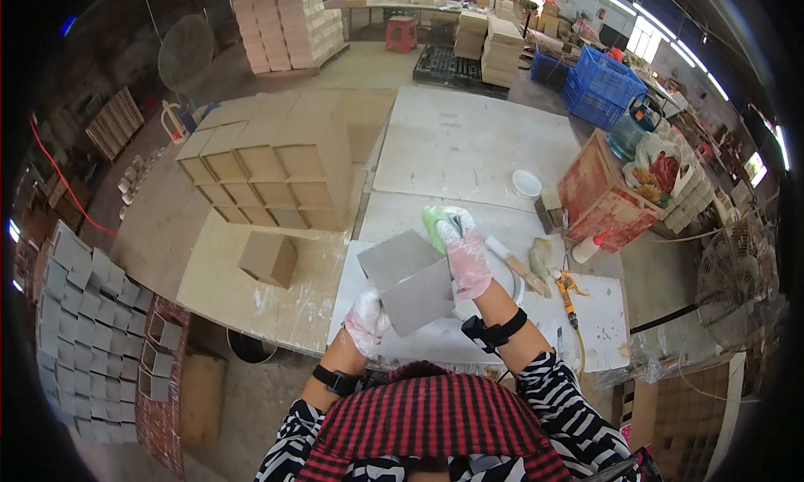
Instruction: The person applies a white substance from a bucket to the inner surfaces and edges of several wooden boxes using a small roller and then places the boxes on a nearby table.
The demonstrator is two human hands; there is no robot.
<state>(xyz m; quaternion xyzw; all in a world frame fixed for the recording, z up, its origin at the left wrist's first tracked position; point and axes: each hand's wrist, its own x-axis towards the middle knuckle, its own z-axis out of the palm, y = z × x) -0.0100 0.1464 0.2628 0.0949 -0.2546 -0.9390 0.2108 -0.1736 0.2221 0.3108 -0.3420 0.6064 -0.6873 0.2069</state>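
A grey box [416, 296] is tilted above the white work board [456, 159], two of its faces showing. My left hand [366, 321], in a whitish, powdery glove, grips the box by its lower left side. At the box's upper right edge, my right hand [469, 264] in a pinkish glove closes on a light green cloth or sponge [434, 226] smeared with white. Partly hidden behind my right wrist is a round white basin [512, 283]. A flat brush [526, 274] lies across its rim. Whether the green piece touches the box is hard to tell.
Left stand stacked brown boxes [297, 168] and a single brown box [268, 259]. Right are a white bowl [526, 184], a yellow air gun [570, 291] with hose, a red-white bottle [589, 247] and a worn red cabinet [605, 193]. Grey boxes [88, 314] fill the lower left.
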